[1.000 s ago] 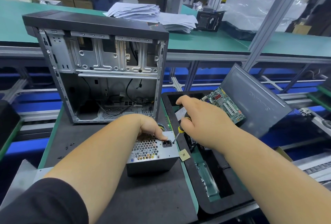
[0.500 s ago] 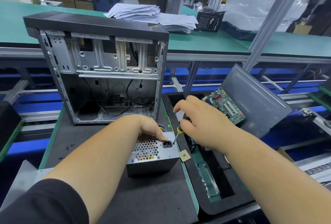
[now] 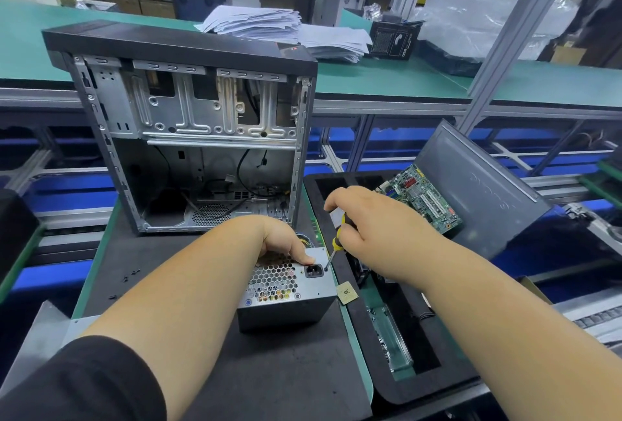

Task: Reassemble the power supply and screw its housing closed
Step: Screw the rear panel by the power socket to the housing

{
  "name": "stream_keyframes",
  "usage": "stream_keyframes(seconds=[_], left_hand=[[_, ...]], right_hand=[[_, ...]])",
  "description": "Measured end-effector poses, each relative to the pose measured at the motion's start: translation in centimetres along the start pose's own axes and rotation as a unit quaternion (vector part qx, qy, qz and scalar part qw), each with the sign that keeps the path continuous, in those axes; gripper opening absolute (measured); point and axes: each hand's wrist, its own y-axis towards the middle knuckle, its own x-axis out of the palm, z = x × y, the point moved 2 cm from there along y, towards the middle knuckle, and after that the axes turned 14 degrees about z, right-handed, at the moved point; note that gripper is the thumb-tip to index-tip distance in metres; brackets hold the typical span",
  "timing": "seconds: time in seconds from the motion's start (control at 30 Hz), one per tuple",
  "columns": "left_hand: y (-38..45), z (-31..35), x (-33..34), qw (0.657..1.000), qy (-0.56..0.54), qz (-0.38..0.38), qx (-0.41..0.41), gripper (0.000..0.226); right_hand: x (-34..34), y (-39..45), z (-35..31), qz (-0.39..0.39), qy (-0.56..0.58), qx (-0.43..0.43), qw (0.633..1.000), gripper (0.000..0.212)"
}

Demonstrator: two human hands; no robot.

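Note:
The grey power supply (image 3: 286,292) stands on the dark mat, its honeycomb grille and black power socket facing up. My left hand (image 3: 286,240) grips its far top edge, thumb pressed beside the socket. My right hand (image 3: 377,228) holds a yellow-and-black screwdriver (image 3: 336,242), tilted, with the tip on a screw at the top right corner of the power supply next to the socket.
An open computer case (image 3: 188,124) stands upright behind the power supply. A black foam tray (image 3: 404,383) on the right holds a green circuit board (image 3: 424,198), a grey side panel (image 3: 481,191) and a small CPU chip (image 3: 346,292). Several small screws (image 3: 129,274) lie on the mat at the left.
My right hand has turned slightly on the screwdriver handle, showing more of it; the tip stays on the same corner. The left hand and power supply have not moved.

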Motion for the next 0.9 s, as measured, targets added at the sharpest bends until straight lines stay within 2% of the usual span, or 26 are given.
stream_keyframes(seconds=[0.13, 0.23, 0.3, 0.43, 0.53, 0.73, 0.9], left_hand=[[0.05, 0.00, -0.10, 1.000, -0.001, -0.005, -0.001, 0.048], [0.04, -0.03, -0.13, 1.000, 0.002, -0.003, 0.000, 0.049], [0.11, -0.06, -0.15, 1.000, 0.003, -0.001, 0.001, 0.049], [0.17, -0.13, -0.07, 1.000, -0.005, -0.005, -0.004, 0.048], [0.14, -0.11, -0.08, 1.000, -0.002, -0.004, -0.003, 0.049], [0.04, -0.10, -0.15, 1.000, -0.002, 0.009, -0.001, 0.051], [0.24, -0.10, -0.14, 1.000, -0.006, 0.014, -0.003, 0.053]], right_hand=[[0.03, 0.14, 0.27, 0.029, -0.041, -0.004, 0.999, 0.024], [0.04, 0.00, 0.36, 0.025, -0.077, 0.004, 0.997, 0.031], [0.06, -0.15, 0.28, 0.021, -0.068, 0.010, 0.997, 0.034], [-0.13, -0.05, 0.08, 0.004, -0.016, 0.001, 1.000, 0.019], [-0.12, 0.10, 0.11, 0.004, 0.008, 0.009, 1.000, 0.026], [0.19, -0.13, 0.16, 0.023, -0.067, 0.011, 0.997, 0.025], [-0.15, 0.06, 0.01, -0.005, -0.008, 0.022, 1.000, 0.014]])
